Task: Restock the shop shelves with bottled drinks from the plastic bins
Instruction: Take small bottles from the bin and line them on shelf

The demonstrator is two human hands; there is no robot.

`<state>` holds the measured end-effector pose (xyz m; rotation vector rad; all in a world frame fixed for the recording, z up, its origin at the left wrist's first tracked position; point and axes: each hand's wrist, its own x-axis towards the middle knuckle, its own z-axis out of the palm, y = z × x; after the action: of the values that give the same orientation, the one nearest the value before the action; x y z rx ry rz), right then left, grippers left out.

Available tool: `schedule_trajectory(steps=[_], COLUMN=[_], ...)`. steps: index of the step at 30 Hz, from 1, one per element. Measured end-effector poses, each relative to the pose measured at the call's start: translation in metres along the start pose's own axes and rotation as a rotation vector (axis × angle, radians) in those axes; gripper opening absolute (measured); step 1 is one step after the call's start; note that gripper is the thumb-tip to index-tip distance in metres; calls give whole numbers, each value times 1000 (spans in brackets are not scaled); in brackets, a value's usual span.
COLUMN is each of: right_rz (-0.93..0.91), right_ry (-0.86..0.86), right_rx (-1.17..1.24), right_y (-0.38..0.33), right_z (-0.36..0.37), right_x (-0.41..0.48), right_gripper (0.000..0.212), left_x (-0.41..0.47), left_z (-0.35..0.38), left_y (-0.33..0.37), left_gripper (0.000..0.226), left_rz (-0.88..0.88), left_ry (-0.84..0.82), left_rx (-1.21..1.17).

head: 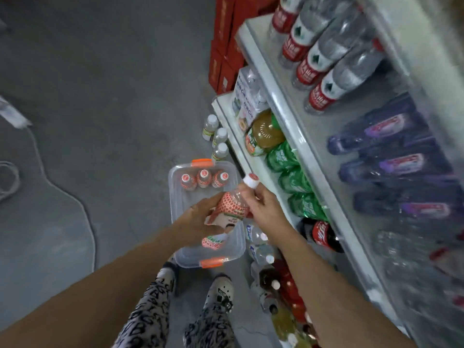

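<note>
Three white-capped bottles stand in your clear bin on the grey concrete floor. Above it, your left hand wraps the red-patterned bottle and your right hand pinches its neck. The white shelves carry red-labelled water and a Coca-Cola bottle.

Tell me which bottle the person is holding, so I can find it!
Look at the clear bin with orange latches on the floor beside the white shelves. Just above it, the left hand and right hand grip one tilted bottle. Its red-dotted label matches the three bottles standing in the bin, but it alone is lifted.
</note>
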<state>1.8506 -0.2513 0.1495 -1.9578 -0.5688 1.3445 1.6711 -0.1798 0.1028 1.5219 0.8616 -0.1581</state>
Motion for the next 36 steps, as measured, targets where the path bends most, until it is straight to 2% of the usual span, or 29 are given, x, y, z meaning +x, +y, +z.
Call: schedule_trajectory(steps=[3, 6, 9, 13, 17, 19, 24, 27, 32, 36], right_rz=[-37, -73, -88, -130, -195, -222, -283, -263, -221, -170], right_ry=[-13, 11, 53, 76, 132, 182, 314, 400, 604, 774], right_rx=[-18, -18, 17, 97, 168, 240, 417, 460, 467, 627], right_y=[-48, -90, -123, -156, -165, -167, -170, -169, -153, -129], right_z=[-22, -43, -62, -94, -119, -127, -131, -125, -104, -82], right_x=[-47, -94, -142, -203, -253, -275, -329, -361, -414, -465], right_gripper=[22, 25, 28, 15, 43, 43, 43, 34, 38, 26], left_x=[-40, -79, -115, -149, -173, -179, -193, -204, -222, -241], left_z=[-4, -2, 3, 9, 17, 18, 15, 18, 37, 71], left_y=[53, 105, 155, 212, 261, 283, 328, 345, 357, 359], left_gripper=[96, 106, 102, 106, 92, 94, 85, 87, 89, 89], left_rz=[46, 73, 102, 222, 318, 364, 458, 465, 481, 480], left_ry=[-15, -36, -50, -92, -142, -182, -350, -462, -685, -836], left_rx=[4, 6, -14, 31, -16, -2, 48, 82, 199, 278])
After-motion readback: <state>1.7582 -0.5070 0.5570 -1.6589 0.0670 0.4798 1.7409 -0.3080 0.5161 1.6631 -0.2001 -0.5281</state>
